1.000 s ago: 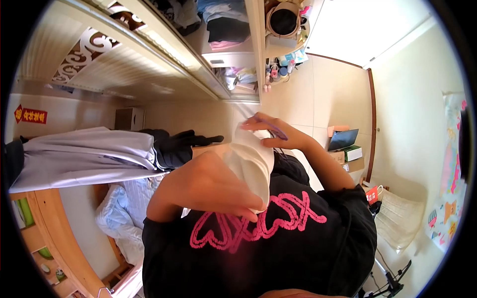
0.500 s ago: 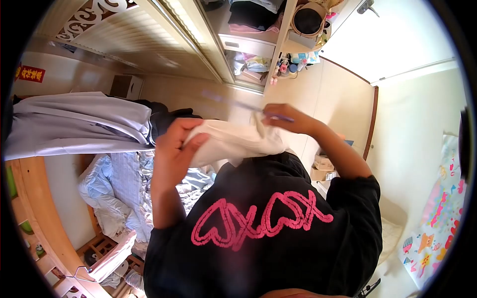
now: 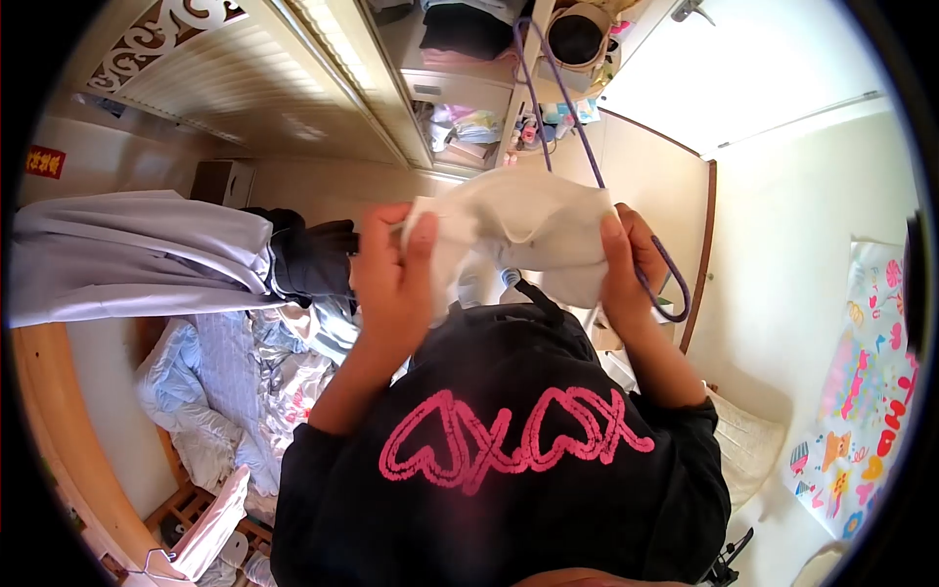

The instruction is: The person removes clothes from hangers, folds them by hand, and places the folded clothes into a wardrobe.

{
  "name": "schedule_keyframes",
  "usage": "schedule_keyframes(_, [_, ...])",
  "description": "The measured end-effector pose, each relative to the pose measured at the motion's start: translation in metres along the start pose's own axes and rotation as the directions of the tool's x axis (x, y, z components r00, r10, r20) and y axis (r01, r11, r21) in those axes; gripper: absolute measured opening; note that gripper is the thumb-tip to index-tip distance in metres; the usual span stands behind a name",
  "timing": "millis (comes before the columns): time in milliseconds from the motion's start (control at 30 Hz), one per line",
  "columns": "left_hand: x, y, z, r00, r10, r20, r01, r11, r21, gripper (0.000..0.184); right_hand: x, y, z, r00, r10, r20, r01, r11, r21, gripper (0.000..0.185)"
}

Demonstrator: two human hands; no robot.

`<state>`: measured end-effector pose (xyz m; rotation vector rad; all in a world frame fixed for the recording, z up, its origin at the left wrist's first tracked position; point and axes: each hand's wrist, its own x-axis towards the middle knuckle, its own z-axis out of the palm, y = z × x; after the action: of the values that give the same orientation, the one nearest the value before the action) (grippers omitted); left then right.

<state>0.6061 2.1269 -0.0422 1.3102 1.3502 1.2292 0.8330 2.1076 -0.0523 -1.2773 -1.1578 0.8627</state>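
A white strapless bra (image 3: 533,201) is stretched between my hands in front of my chest. My left hand (image 3: 389,279) is closed on its left end, thumb on the near face. My right hand (image 3: 626,264) pinches the other end, thumb also in front. A thin purple clothes hanger (image 3: 572,103) is at my right hand too. Its long part reaches up and away behind the bra, and its curved end loops out right of my wrist. The fingers behind the fabric are partly hidden.
Grey-lilac cloth (image 3: 147,256) and dark clothes (image 3: 311,256) hang at the left above a bed with rumpled bedding (image 3: 230,391). Ahead stands an open wardrobe (image 3: 460,86) with folded clothes. A white door (image 3: 773,73) is at the upper right.
My right hand has moved nearer and now grips the bra's right end. The bra has been spread out wider. The hanger, blurred before, now stands out clearly, pointing away.
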Motion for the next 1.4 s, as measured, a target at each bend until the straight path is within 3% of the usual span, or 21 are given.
schedule_keyframes(33, [-0.003,-0.002,0.010,0.998,-0.013,0.064,0.017,0.998,-0.062,0.023,-0.004,-0.009,0.006,0.999,0.040,-0.023,-0.042,0.994,-0.098,0.026])
schedule_keyframes(67, [-0.005,-0.003,0.020,0.991,-0.024,0.130,0.039,0.992,-0.121,0.025,-0.005,-0.020,0.013,0.997,-0.074,0.021,0.077,0.958,-0.275,0.025])
schedule_keyframes(100, [-0.008,0.000,0.034,0.989,0.005,0.149,0.041,0.952,-0.302,0.030,-0.007,-0.020,0.023,0.977,-0.205,0.052,0.211,0.952,-0.221,0.022])
schedule_keyframes(133, [-0.010,-0.002,0.037,0.978,0.025,0.206,0.048,0.939,-0.341,0.031,-0.008,-0.011,0.033,0.952,-0.302,0.044,0.304,0.935,-0.180,0.021])
schedule_keyframes(233, [-0.014,-0.008,0.043,0.952,0.090,0.294,0.074,0.862,-0.502,0.044,-0.019,-0.016,0.041,0.941,-0.311,0.133,0.335,0.913,-0.233,0.015])
schedule_keyframes(367, [-0.013,-0.002,0.048,0.939,0.033,0.343,0.134,0.882,-0.453,0.069,-0.026,-0.016,0.038,0.920,-0.307,0.244,0.359,0.911,-0.205,0.030])
schedule_keyframes(433, [-0.010,-0.004,0.044,0.896,-0.008,0.444,0.221,0.875,-0.431,0.063,-0.028,-0.010,0.034,0.906,-0.323,0.273,0.384,0.898,-0.213,0.042])
schedule_keyframes(567, [-0.004,-0.011,0.043,0.825,0.008,0.565,0.291,0.851,-0.437,0.048,-0.032,-0.020,0.019,0.937,-0.253,0.240,0.292,0.945,-0.144,0.041])
schedule_keyframes(667, [0.001,-0.008,0.043,0.835,0.095,0.541,0.094,0.946,-0.311,0.039,-0.039,-0.011,0.002,0.939,-0.294,0.181,0.327,0.924,-0.198,0.040])
schedule_keyframes(733, [0.010,-0.004,0.032,0.811,0.114,0.573,0.067,0.956,-0.286,0.033,-0.042,-0.022,-0.012,0.992,-0.126,0.005,0.126,0.992,-0.026,0.037])
schedule_keyframes(800, [0.018,0.001,0.019,0.774,0.134,0.619,0.027,0.970,-0.243,0.028,-0.038,-0.022,-0.032,0.984,-0.171,-0.059,0.161,0.976,-0.149,0.043])
schedule_keyframes(900, [0.023,0.012,0.008,0.679,0.198,0.707,-0.095,0.979,-0.182,0.023,-0.032,-0.020,-0.042,0.984,-0.155,0.083,0.161,0.984,-0.072,0.063])
schedule_keyframes(933, [0.024,0.019,0.006,0.632,0.245,0.735,-0.166,0.969,-0.180,0.022,-0.029,-0.004,-0.043,0.978,-0.120,0.169,0.118,0.993,0.019,0.091])
schedule_keyframes(1033, [0.021,0.041,0.003,0.557,0.302,0.774,-0.274,0.946,-0.172,0.022,-0.032,0.004,-0.033,0.931,-0.098,0.350,0.104,0.995,0.002,0.119])
schedule_keyframes(1067, [0.019,0.045,0.003,0.548,0.306,0.778,-0.291,0.942,-0.166,0.022,-0.031,-0.001,-0.030,0.904,-0.170,0.392,0.189,0.982,-0.011,0.119])
schedule_keyframes(1133, [0.015,0.043,0.003,0.628,0.291,0.722,-0.267,0.952,-0.151,0.023,-0.027,-0.010,-0.019,0.824,-0.306,0.477,0.359,0.933,-0.021,0.119])
schedule_keyframes(1167, [0.015,0.042,0.001,0.666,0.282,0.691,-0.256,0.956,-0.144,0.024,-0.032,-0.014,-0.007,0.866,-0.319,0.386,0.340,0.940,0.013,0.090])
schedule_keyframes(1267, [0.016,0.047,-0.014,0.667,0.395,0.631,-0.523,0.852,0.018,0.025,-0.031,0.009,0.000,0.866,-0.345,0.362,0.456,0.841,-0.292,0.052])
schedule_keyframes(1300, [0.017,0.049,-0.022,0.699,0.335,0.632,-0.498,0.862,0.093,0.026,-0.030,-0.005,0.007,0.897,-0.385,0.219,0.423,0.891,-0.164,0.027])
schedule_keyframes(1333, [0.018,0.051,-0.031,0.730,0.274,0.626,-0.468,0.868,0.167,0.027,-0.029,-0.008,0.006,0.913,-0.354,0.201,0.375,0.924,-0.076,0.025])
schedule_keyframes(1400, [0.018,0.056,-0.042,0.753,0.207,0.625,-0.418,0.883,0.212,0.030,-0.028,-0.020,0.006,0.902,-0.374,0.214,0.405,0.906,-0.123,0.022])
